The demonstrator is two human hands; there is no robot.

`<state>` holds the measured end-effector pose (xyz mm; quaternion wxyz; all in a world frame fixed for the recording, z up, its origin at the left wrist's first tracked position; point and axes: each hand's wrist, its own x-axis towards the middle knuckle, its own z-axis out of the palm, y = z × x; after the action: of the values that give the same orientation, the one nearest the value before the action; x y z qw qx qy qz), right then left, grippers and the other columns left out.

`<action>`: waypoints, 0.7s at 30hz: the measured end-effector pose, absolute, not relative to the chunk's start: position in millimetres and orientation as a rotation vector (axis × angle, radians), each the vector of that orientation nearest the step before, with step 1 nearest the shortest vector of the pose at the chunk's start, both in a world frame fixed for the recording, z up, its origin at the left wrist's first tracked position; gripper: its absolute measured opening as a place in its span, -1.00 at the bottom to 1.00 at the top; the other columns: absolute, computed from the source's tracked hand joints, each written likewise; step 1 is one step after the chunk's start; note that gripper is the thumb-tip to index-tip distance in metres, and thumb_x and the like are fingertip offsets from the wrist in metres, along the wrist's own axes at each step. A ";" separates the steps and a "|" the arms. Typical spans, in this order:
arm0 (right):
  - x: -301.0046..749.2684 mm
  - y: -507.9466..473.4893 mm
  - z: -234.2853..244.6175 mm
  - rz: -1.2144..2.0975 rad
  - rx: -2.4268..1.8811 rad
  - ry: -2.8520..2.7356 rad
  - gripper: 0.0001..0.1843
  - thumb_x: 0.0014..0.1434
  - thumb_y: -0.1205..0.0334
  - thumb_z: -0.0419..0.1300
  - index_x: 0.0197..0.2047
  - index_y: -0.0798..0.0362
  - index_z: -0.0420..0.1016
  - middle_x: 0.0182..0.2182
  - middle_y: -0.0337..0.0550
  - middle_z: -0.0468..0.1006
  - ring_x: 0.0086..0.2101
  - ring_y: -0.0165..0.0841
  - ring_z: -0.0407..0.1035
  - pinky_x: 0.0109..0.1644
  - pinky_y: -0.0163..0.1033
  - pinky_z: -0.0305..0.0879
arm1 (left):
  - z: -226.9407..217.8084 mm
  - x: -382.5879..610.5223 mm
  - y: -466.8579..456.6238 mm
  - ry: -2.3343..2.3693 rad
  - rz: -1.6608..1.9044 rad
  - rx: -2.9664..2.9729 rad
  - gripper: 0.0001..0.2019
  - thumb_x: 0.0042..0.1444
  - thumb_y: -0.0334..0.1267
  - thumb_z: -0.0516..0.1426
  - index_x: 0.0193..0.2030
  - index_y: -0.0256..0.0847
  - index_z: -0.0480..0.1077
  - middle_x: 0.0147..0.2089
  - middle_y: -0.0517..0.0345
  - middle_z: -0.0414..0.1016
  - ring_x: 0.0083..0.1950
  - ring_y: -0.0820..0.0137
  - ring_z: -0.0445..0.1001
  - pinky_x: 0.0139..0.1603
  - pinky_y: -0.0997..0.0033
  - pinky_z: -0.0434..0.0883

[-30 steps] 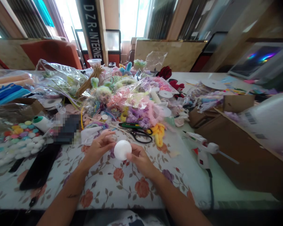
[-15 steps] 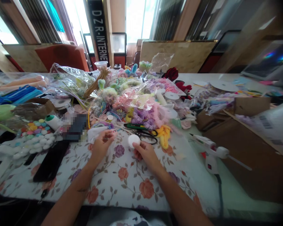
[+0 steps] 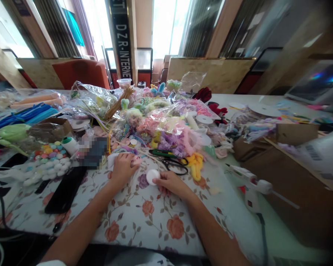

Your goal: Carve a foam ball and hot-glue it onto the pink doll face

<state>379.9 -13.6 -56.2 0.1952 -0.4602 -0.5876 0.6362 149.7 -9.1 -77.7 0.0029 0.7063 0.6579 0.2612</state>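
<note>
Right hand pinches a white round piece over the flowered cloth. Left hand is at a small pink piece; its grip cannot be determined. Black scissors lie just beyond, beside a yellow fuzzy piece.

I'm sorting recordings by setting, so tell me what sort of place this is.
Probably an indoor craft workspace: a hot glue gun lies at right, and black-handled scissors lie in front of a large heap of colourful craft supplies.
</note>
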 end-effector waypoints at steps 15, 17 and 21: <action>373.4 -16.3 -62.5 1.610 -1.440 -1.631 -0.59 0.06 -0.09 0.25 -0.57 0.00 0.25 -0.76 -0.28 0.41 -0.78 -0.42 0.28 -0.79 -0.40 0.03 | -50.1 136.8 -25.0 1.170 1.394 0.744 -0.62 -0.03 -0.06 0.19 -0.18 -0.33 0.49 -0.31 0.00 0.53 -0.32 0.35 0.48 -0.34 0.42 0.43; 372.4 -17.0 -62.2 1.572 -1.460 -1.645 -0.58 0.05 -0.10 0.25 -0.59 0.00 0.25 -0.76 -0.25 0.42 -0.78 -0.39 0.29 -0.78 -0.38 0.03 | -50.1 138.5 -25.8 1.102 1.311 0.675 -0.65 -0.06 -0.13 0.24 -0.18 -0.33 0.48 -0.27 -0.01 0.54 -0.33 0.40 0.47 -0.37 0.48 0.42; 371.6 -19.4 -66.2 1.425 -1.500 -1.550 -0.64 0.05 -0.07 0.25 -0.44 -0.02 0.23 -0.76 -0.34 0.38 -0.79 -0.37 0.27 -0.80 -0.37 0.00 | -50.8 146.8 -19.1 1.142 1.144 0.893 -0.64 -0.11 -0.16 0.32 -0.20 -0.31 0.44 -0.32 0.10 0.50 -0.42 0.52 0.36 -0.48 0.58 0.30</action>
<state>371.6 -19.4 -66.2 0.2747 -0.5580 -0.5764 0.5300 146.8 -19.1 -50.8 0.6030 0.3855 0.4934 0.4942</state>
